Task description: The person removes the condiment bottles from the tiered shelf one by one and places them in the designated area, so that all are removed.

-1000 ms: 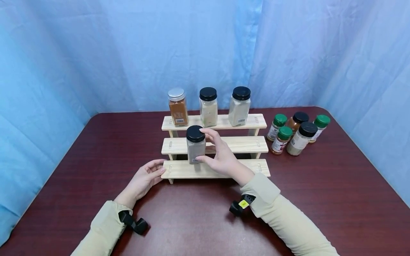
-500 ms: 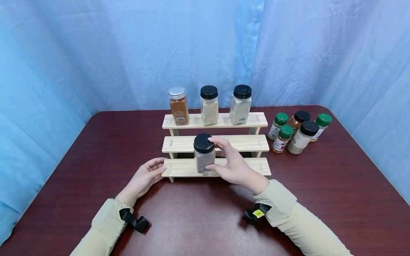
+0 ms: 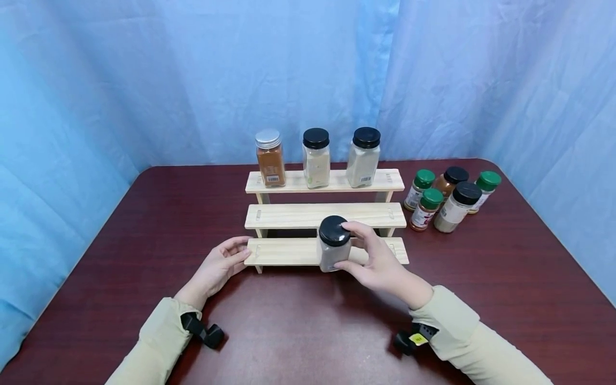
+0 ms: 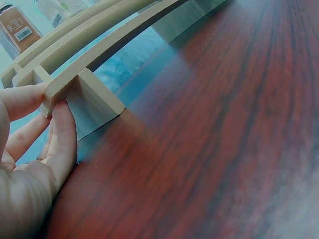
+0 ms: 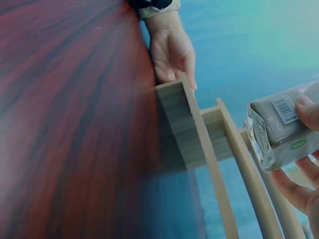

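Observation:
My right hand point(image 3: 380, 262) grips a square glass spice jar point(image 3: 333, 251) with a black lid and greyish powder. The jar is held in the air in front of the lowest step of a three-tier wooden rack point(image 3: 284, 251); the right wrist view shows the bottom and barcode of the jar point(image 5: 284, 124). My left hand point(image 3: 216, 270) pinches the left end of that lowest step, thumb and fingers on either side of the board point(image 4: 65, 82). On the top step stand a silver-lidded jar of orange-brown powder point(image 3: 271, 163) and two black-lidded jars of pale powder point(image 3: 316, 163).
To the right of the rack, several spice bottles stand grouped on the dark red table point(image 3: 298, 321): some with green lids point(image 3: 422, 214), others with black lids point(image 3: 452, 211). Blue curtains point(image 3: 269, 69) hang behind and at both sides of the table.
The right hand has carried the jar rightward and toward the person, from before the middle step to the front of the lowest one. My left hand keeps its hold on the rack.

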`<move>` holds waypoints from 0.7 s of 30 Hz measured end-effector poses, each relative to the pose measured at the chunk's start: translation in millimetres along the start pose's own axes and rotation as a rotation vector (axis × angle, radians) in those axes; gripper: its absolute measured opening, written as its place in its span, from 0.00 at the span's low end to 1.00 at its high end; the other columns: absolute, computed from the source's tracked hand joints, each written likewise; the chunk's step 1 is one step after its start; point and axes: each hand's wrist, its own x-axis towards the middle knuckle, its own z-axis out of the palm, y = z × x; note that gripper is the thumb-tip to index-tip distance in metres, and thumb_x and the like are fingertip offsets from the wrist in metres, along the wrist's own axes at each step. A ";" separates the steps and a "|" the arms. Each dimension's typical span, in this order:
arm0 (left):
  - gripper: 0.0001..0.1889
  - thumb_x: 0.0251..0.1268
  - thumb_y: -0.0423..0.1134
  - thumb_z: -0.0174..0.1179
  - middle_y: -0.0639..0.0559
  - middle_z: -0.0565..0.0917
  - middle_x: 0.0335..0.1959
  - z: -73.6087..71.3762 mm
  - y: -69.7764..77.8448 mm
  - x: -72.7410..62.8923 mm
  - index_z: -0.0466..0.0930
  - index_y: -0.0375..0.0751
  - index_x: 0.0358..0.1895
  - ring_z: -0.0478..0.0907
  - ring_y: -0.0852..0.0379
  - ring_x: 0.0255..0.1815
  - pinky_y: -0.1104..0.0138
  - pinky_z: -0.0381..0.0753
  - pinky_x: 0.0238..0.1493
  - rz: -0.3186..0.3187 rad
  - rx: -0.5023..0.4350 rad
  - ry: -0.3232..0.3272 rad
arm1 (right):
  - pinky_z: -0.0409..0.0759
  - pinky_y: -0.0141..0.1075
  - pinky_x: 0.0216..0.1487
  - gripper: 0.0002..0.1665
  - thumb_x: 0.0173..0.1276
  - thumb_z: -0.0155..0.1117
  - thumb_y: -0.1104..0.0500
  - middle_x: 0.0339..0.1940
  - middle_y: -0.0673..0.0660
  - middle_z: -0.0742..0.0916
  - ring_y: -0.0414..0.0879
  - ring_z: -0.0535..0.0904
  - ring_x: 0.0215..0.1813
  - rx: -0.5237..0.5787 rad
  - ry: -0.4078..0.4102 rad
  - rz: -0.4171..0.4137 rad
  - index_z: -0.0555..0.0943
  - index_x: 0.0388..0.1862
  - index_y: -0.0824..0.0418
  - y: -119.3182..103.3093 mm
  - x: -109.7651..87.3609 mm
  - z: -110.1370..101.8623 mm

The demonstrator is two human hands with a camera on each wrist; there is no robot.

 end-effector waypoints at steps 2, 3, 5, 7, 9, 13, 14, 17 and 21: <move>0.13 0.68 0.27 0.52 0.58 0.76 0.36 -0.4 -0.4 0.2 0.70 0.41 0.53 0.77 0.67 0.37 0.75 0.79 0.40 0.003 0.003 -0.002 | 0.76 0.25 0.55 0.47 0.34 0.70 0.86 0.55 0.49 0.77 0.28 0.73 0.56 0.000 0.000 0.011 0.62 0.56 0.74 0.6 -4.8 -5.0; 0.13 0.68 0.27 0.52 0.58 0.76 0.35 -0.7 -0.8 0.4 0.70 0.41 0.53 0.77 0.66 0.36 0.75 0.79 0.40 0.004 0.001 -0.002 | 0.76 0.25 0.54 0.47 0.34 0.70 0.86 0.56 0.46 0.76 0.28 0.73 0.55 -0.008 0.000 0.018 0.62 0.56 0.74 1.1 -7.3 -7.9; 0.13 0.68 0.27 0.52 0.58 0.76 0.35 -1.1 -1.9 1.0 0.70 0.43 0.52 0.77 0.66 0.36 0.75 0.79 0.40 0.006 -0.003 -0.004 | 0.76 0.25 0.53 0.47 0.33 0.70 0.87 0.57 0.45 0.76 0.29 0.75 0.54 -0.031 -0.004 0.033 0.62 0.56 0.74 1.6 -11.4 -15.3; 0.13 0.68 0.26 0.52 0.58 0.77 0.35 -1.2 -2.8 1.5 0.71 0.45 0.50 0.77 0.66 0.36 0.75 0.79 0.39 0.006 -0.007 -0.004 | 0.76 0.24 0.53 0.47 0.33 0.71 0.86 0.56 0.49 0.77 0.30 0.76 0.53 -0.071 -0.016 0.051 0.63 0.56 0.73 2.0 -15.2 -23.7; 0.13 0.67 0.26 0.51 0.58 0.77 0.35 -0.8 -3.2 1.6 0.71 0.46 0.50 0.77 0.66 0.36 0.75 0.79 0.39 0.003 -0.008 0.004 | 0.76 0.24 0.52 0.48 0.33 0.71 0.85 0.55 0.53 0.78 0.31 0.77 0.52 -0.114 -0.029 0.071 0.64 0.57 0.72 2.2 -18.8 -32.5; 0.13 0.68 0.26 0.51 0.58 0.77 0.36 0.3 -1.7 0.9 0.71 0.46 0.50 0.77 0.66 0.36 0.75 0.79 0.39 0.004 0.003 0.003 | 0.74 0.21 0.53 0.48 0.33 0.70 0.86 0.58 0.44 0.75 0.28 0.74 0.55 -0.128 -0.047 0.100 0.63 0.58 0.73 3.9 -25.8 -49.5; 0.13 0.68 0.26 0.51 0.57 0.77 0.36 0.4 -1.3 0.8 0.70 0.45 0.51 0.77 0.66 0.36 0.74 0.79 0.40 0.006 0.006 0.001 | 0.74 0.21 0.53 0.49 0.33 0.69 0.87 0.59 0.41 0.74 0.27 0.73 0.56 -0.123 -0.047 0.102 0.62 0.58 0.74 4.7 -27.6 -53.6; 0.13 0.68 0.26 0.51 0.58 0.77 0.36 -0.3 -1.0 1.0 0.70 0.42 0.53 0.77 0.66 0.37 0.75 0.79 0.40 0.008 0.009 -0.010 | 0.72 0.19 0.54 0.48 0.36 0.70 0.85 0.60 0.36 0.72 0.25 0.72 0.57 -0.137 -0.045 0.111 0.62 0.59 0.76 6.9 -34.2 -66.2; 0.16 0.67 0.29 0.55 0.57 0.77 0.37 -1.6 -2.9 1.7 0.68 0.37 0.56 0.77 0.66 0.37 0.75 0.79 0.41 0.025 0.003 -0.021 | 0.71 0.17 0.54 0.40 0.54 0.71 0.65 0.59 0.34 0.71 0.23 0.72 0.56 -0.210 -0.042 0.126 0.62 0.61 0.76 9.8 -45.8 -83.8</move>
